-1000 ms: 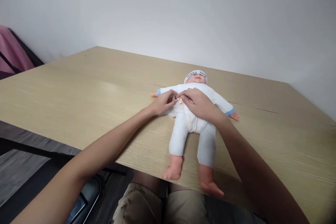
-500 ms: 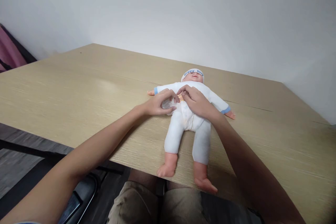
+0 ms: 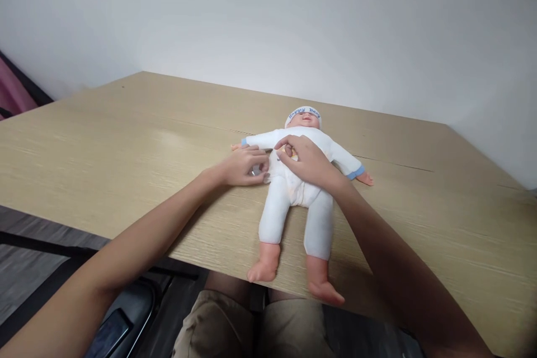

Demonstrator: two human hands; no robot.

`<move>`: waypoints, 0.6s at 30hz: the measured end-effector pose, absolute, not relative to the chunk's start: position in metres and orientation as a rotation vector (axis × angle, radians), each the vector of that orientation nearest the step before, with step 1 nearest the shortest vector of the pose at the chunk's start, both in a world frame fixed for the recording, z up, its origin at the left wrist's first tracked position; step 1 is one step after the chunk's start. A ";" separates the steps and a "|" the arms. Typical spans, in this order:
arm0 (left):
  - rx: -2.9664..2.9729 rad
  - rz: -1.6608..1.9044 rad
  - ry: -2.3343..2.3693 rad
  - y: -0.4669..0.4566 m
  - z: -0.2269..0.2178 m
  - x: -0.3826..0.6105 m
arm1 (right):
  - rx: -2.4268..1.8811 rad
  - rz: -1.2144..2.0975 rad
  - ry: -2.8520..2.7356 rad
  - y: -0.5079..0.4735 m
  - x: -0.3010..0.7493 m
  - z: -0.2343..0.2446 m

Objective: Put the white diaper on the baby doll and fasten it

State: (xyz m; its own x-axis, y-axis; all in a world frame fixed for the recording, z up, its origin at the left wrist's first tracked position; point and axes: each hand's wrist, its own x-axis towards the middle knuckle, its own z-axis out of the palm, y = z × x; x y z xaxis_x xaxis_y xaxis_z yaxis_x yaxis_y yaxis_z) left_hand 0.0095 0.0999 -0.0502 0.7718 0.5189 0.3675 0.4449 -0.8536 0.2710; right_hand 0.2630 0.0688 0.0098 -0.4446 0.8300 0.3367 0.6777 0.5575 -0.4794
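A baby doll (image 3: 273,224) in a white suit with blue cuffs lies on its back, feet towards me, wearing a white diaper (image 3: 300,193). At the doll's hip on the left side of the view, my left hand (image 3: 243,166) has its fingers curled round the diaper's thin side edge. My right hand (image 3: 308,161) lies over the doll's belly, thumb and fingers bent together at the diaper's front waist. Part of the orange print there shows between the fingers. The right palm hides the other side of the diaper.
The doll rests on a wide wooden table (image 3: 126,151) near its front edge, with a pale wall (image 3: 268,22) behind. Below the edge are a dark chair (image 3: 138,302) with a phone (image 3: 111,333) on it, and my knees. Pink fabric (image 3: 14,89) shows at far left.
My left hand has moved left, away from my right hand, drawing the diaper's side edge outward. My right hand stays at the waist. The whole view has shifted slightly.
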 end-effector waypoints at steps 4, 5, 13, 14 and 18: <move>2.660 0.540 1.264 0.097 -0.049 0.008 | -1.288 0.286 -2.273 0.069 0.256 0.009; 2.616 0.499 1.335 0.097 -0.051 0.007 | -1.321 0.272 -2.274 0.068 0.254 0.010; 2.255 0.412 1.338 0.102 -0.055 -0.007 | -1.408 0.165 -2.314 0.065 0.247 0.009; 2.224 0.397 1.301 0.104 -0.054 -0.008 | -1.406 0.161 -2.312 0.064 0.247 0.009; 2.053 0.400 1.132 0.110 -0.047 -0.017 | -1.415 0.178 -2.315 0.064 0.246 0.009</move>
